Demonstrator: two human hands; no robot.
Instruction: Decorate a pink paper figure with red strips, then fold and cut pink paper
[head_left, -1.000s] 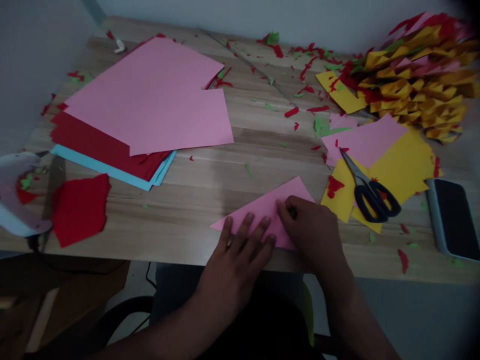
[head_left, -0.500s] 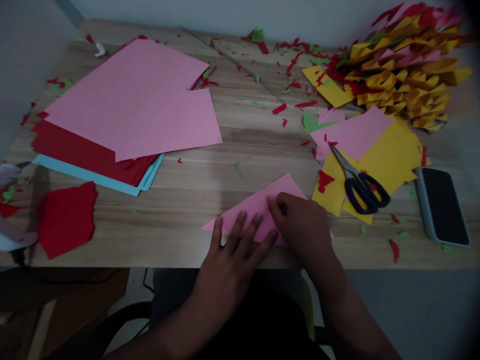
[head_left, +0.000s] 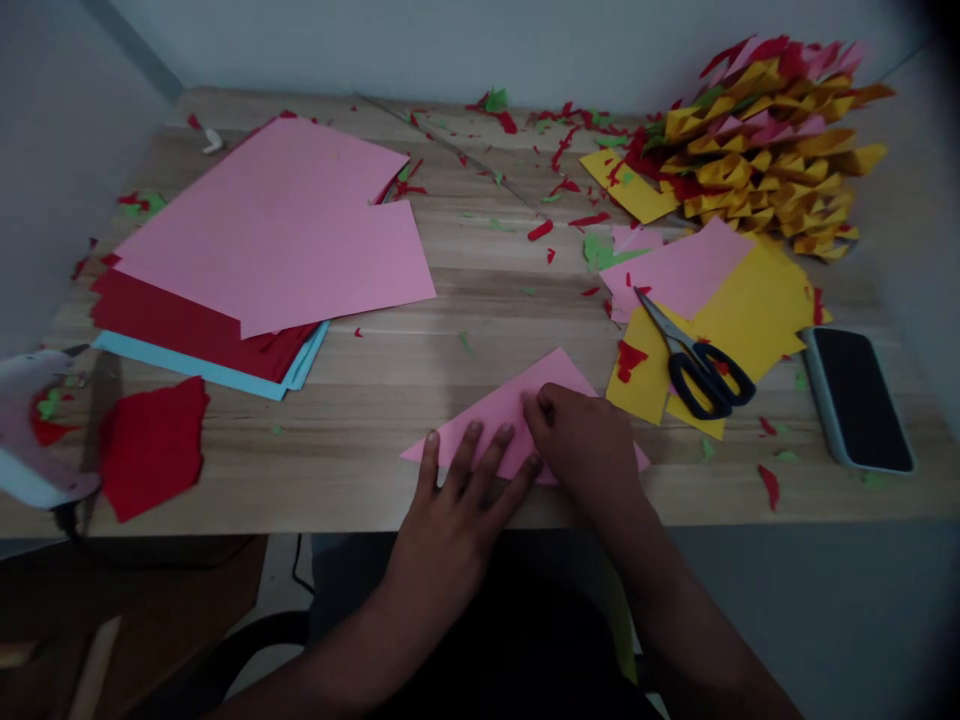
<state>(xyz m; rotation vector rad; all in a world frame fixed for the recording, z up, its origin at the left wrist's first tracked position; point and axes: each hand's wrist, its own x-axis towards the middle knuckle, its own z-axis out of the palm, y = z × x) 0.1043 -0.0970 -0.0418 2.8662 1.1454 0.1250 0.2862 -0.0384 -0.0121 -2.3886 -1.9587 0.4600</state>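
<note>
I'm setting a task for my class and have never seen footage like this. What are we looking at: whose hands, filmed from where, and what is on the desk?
There is no machine: these are a person's own bare hands, and all the pictures come from one camera worn on the head, looking forward and down.

The left hand spreads its fingers on a pink paper triangle. The right hand is curled over it; whether it pinches the paper is unclear.

On the wooden desk, at picture left, are pink sheets over red and blue ones, a red piece and what looks like a glue gun. At right are scissors on yellow paper, a phone and a bundle of folded paper.
</note>
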